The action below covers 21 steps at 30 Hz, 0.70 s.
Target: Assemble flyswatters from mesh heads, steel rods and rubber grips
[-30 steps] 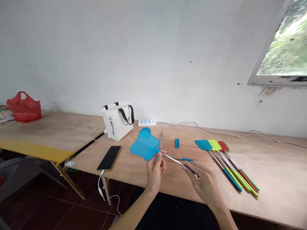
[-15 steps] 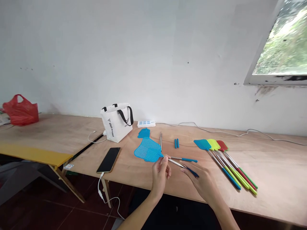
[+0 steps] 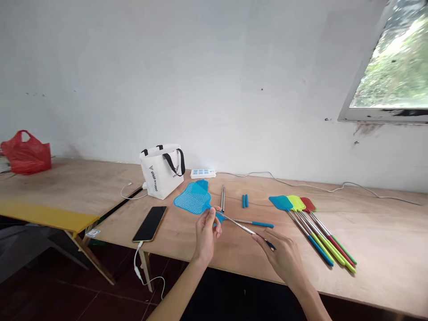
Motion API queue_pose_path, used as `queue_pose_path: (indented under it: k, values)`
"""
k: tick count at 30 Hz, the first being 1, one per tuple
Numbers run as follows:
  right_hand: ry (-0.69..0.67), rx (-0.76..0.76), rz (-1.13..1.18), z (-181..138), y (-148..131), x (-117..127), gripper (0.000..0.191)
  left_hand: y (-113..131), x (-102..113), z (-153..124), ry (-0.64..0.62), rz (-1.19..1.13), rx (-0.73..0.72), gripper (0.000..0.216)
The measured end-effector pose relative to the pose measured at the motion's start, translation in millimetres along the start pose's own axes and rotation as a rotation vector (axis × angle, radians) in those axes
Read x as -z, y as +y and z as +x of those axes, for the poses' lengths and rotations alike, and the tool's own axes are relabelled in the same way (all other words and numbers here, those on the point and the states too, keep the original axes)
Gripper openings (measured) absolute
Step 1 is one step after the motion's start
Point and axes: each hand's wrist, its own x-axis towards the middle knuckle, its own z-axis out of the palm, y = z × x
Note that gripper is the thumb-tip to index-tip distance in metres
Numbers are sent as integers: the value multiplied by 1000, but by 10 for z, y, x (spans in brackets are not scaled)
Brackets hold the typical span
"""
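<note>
A blue fly swatter [image 3: 193, 199] with a metal telescopic rod is held between my hands above the table. My left hand [image 3: 206, 231] pinches it where the rod meets the head. My right hand [image 3: 281, 253] is closed on the dark blue handle, which its fingers partly hide. More of the metal rod shows between the hands than before. Under it lies another swatter with a blue handle [image 3: 262, 224], its head partly covered. Two metal rods [image 3: 223, 199] and two short blue handle grips [image 3: 245, 201] lie behind my hands.
Several fly swatters [image 3: 309, 232] with blue, yellow and red heads lie fanned out on the right. A white bag [image 3: 162, 174], a phone [image 3: 150, 224] on a cable and a power strip [image 3: 203, 173] are on the left and back. A red plastic bag [image 3: 27, 154] sits far left.
My left hand has moved left with the swatter's head, while my right hand stays near its place on the handle. The rod between them has become longer.
</note>
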Motion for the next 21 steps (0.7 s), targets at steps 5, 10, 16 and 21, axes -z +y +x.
queue_pose_path:
  k: [5, 10, 16, 21]
  values:
    - [-4, 14, 84, 40, 73, 73, 38, 38, -40, 1, -22, -89, -74, 39]
    - [137, 28, -79, 41, 142, 46, 31, -26, -129, -51, -161, -355, 52, 43]
    - [538, -237, 217, 102, 84, -102, 94, -49, -78, -25, 15, -520, 21, 45]
    - [401, -590, 1064, 131, 97, -288, 68, -43, -43, -19, 74, -479, 35, 49]
